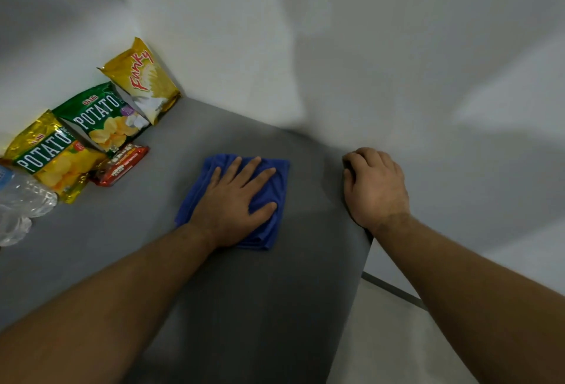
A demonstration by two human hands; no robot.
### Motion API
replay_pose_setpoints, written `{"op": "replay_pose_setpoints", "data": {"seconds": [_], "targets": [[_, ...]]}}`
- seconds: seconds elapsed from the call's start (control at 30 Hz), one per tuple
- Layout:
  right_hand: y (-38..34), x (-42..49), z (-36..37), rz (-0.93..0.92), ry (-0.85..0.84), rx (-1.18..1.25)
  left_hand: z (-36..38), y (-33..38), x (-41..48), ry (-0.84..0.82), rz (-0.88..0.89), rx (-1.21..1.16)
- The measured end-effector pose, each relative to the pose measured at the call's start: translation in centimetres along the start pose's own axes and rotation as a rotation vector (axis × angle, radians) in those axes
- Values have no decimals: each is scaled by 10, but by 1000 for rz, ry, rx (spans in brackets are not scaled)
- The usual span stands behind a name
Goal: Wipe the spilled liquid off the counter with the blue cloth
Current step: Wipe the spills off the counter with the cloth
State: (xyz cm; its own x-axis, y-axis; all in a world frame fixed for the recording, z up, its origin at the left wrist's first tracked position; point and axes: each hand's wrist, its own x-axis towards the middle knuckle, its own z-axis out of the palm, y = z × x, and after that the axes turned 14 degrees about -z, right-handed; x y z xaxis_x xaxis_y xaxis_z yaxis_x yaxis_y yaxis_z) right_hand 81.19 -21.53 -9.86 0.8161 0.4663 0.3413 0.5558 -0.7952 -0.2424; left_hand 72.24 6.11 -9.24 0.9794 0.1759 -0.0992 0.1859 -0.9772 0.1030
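Observation:
A folded blue cloth point(275, 175) lies on the grey counter point(244, 292), near its far middle. My left hand point(237, 200) presses flat on the cloth with straight, spread fingers. My right hand point(374, 187) rests on the counter's right edge, its fingers curled over that edge. I cannot make out any liquid on the grey surface around the cloth.
Snack bags line the wall at the left: a yellow Funky bag point(143, 77), a green potato chip bag point(104, 117), a yellow potato chip bag point(52, 154) and a red packet point(120, 166). A crumpled clear plastic bottle point(21, 200) lies at the far left. White walls enclose the counter behind and to the right.

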Motion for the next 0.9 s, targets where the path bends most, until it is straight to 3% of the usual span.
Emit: {"op": "replay_pose_setpoints", "data": {"seconds": [0.23,0.5,0.73,0.9], "targets": [[2,3,4,23,19,-4,1,30,65,-26,-166,60],[4,-2,3,76,65,53,8,49,-20,25,102,-8],[3,-11,2,181,94,58,0,38,32,-29,-171,22],[7,-10,7,207,146,138,8,73,59,-14,-116,61]]}}
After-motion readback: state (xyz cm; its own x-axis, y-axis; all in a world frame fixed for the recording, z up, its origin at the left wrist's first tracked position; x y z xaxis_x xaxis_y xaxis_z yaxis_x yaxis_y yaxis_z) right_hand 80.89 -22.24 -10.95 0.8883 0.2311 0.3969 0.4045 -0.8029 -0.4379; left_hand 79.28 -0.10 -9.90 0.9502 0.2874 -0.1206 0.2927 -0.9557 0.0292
